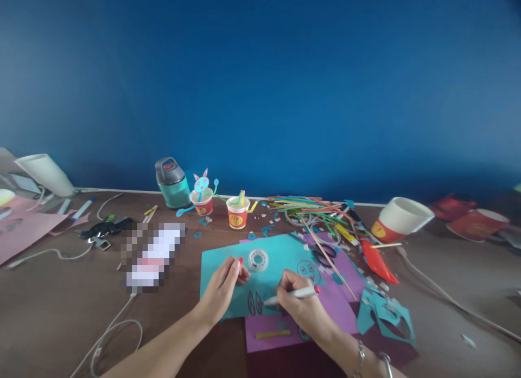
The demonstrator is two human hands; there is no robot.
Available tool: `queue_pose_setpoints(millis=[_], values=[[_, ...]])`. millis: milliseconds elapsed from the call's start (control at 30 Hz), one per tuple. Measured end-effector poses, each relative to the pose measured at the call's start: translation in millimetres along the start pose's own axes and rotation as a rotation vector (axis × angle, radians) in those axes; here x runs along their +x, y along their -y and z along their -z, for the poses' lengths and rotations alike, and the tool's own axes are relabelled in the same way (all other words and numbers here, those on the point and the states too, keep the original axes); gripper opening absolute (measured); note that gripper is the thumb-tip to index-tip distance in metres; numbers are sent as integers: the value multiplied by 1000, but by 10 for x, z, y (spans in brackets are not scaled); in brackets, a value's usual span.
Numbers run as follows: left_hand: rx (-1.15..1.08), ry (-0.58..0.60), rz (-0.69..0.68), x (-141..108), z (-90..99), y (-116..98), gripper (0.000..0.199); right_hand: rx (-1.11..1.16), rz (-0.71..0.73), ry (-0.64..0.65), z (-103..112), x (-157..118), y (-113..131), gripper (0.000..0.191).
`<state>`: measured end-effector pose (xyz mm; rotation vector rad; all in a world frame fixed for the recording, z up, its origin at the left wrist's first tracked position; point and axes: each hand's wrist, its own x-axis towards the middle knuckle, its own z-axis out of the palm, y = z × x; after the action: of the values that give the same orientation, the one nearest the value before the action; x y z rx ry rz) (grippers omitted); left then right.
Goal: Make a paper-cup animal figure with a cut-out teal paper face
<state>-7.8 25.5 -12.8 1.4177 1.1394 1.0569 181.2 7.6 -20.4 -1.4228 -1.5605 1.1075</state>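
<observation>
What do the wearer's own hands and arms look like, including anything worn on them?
The left hand and right hand are ungloved, with no sleeves in view. Past the right hand are a silvery chain bracelet and a smoother silvery bangle.

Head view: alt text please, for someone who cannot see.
The right hand holds a white marker at two pointed shapes drawn on a turquoise sheet, while the left hand holds a red cap. Behind it stand two small cups, one with a paper cat face.
</observation>
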Motion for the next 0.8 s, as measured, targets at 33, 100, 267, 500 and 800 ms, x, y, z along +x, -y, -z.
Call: queue_pose_setpoints(millis=[33, 100, 267, 500, 800], values=[[-6, -1, 2, -2, -1, -4, 39, -1, -7, 11, 2, 4, -6, 18], [-15, -7, 3, -1, -3, -9, 39, -3, -11, 36, 0, 6, -5, 18], [-19, -11, 1, 14, -4, -2, 38, -45, 5, 59, -18, -9, 36, 18], [-18, -15, -2, 15, -5, -3, 39, -95, 40, 67, -24, -9, 37, 20], [-19, -16, 1, 10, -7, -11, 39, -41, 10, 86, -32, -16, 92, 20]])
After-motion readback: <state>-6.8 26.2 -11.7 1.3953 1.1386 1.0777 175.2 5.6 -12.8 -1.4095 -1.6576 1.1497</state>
